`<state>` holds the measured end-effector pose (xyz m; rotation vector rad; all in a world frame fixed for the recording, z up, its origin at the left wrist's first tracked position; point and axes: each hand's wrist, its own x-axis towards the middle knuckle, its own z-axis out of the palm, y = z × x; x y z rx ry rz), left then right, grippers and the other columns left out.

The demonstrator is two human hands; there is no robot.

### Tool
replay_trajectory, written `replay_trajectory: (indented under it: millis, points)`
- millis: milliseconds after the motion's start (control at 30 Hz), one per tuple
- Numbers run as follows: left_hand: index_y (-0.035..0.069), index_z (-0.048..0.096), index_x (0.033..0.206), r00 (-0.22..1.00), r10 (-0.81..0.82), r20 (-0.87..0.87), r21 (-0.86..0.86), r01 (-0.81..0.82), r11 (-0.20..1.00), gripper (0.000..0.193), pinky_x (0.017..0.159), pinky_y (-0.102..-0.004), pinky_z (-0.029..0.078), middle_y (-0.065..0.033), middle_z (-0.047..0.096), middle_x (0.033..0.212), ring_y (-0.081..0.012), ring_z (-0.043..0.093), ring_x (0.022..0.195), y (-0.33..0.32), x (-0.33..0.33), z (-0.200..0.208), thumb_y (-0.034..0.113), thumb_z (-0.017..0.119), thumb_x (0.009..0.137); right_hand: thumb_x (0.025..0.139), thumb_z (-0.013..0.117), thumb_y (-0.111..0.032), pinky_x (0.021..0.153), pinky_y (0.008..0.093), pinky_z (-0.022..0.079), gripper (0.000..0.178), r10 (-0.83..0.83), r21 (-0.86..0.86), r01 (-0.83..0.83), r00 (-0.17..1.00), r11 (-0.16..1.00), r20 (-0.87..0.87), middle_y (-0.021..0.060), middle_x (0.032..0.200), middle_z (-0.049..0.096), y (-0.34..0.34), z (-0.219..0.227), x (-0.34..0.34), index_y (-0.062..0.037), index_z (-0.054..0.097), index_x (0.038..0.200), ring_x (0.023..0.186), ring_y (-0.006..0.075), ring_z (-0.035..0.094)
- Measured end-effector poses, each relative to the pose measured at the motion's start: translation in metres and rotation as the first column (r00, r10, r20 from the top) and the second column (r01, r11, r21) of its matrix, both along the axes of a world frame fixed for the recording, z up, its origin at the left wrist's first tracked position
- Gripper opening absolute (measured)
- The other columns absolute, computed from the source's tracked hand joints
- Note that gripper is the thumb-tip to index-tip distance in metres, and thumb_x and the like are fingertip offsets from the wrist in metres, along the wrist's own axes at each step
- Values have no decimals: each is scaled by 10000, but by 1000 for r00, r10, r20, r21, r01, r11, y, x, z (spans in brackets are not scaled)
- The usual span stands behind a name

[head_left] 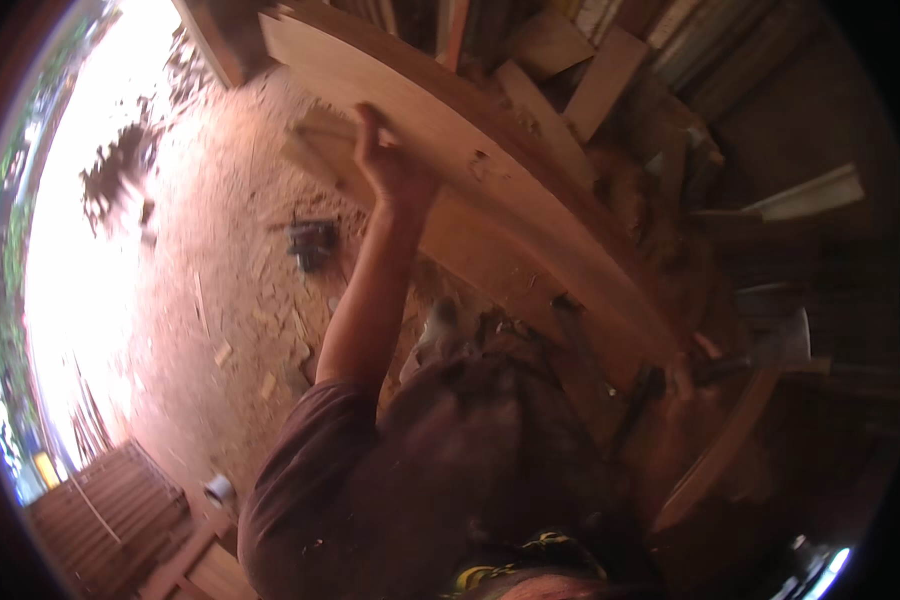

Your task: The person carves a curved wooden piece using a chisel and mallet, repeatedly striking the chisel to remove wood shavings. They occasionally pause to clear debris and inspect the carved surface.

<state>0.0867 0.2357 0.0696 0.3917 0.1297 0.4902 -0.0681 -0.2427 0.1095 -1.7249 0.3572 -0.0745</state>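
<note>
A long, thick wooden board [450, 125] with a curved edge slants across the view from far left to near right. My left hand [395, 170] is closed against the board's near side toward its far end, thumb raised. At the near right end, in shadow, my right hand [688, 385] is closed with its fingers at the board's end; blur hides part of that grip. Just right of it is a hatchet-like tool [788, 340] with a broad pale blade; whether my hand touches it is unclear. Below the board lies another flat plank [480, 260].
Wood offcuts [605, 85] are heaped beyond the board. A dark, blurred tool-like object [312, 245] lies on the dirt ground among chips. Slatted wooden panel [115, 510] rests at lower left. A curved wooden piece [720, 450] is near my right forearm. Bright daylight glares at left.
</note>
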Motion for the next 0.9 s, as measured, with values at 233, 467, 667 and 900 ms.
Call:
replay_trajectory:
  millis: [233,467,667,900]
  points:
    - [49,296,1714,735,-651,-189,-382,556,738,1129,1292,-648,254,-227,287,1765,-443,336,1589,-58,-98,-180,875,504,973,1008,808,-109,910,340,573,234,317,-830,-86,942,551,113,112,999,761,17,61,21,10,731,1195,1005,213,715]
    - [-40,559,1504,646,-447,-619,-85,511,856,974,1094,-476,489,-202,641,1436,-319,634,1292,-90,-118,-178,738,726,941,1021,778,-117,1040,401,545,217,462,-654,-372,886,658,-39,130,1252,772,31,51,35,14,724,1185,1171,252,712]
    - [-41,807,1091,613,-14,-790,386,516,764,629,773,-377,581,-105,797,908,-204,748,845,-99,-89,-117,560,830,905,1009,776,-178,1137,410,488,401,301,-566,-416,908,712,-290,153,1502,683,30,-24,36,-25,719,1375,1365,291,641]
    - [-45,822,878,443,126,-888,393,586,709,615,614,-355,560,-93,756,738,-175,709,663,-80,-95,-166,569,820,884,970,820,-301,1111,416,489,533,143,-494,-373,886,786,-441,156,1405,727,-34,-104,-12,-41,707,1421,1322,305,668]
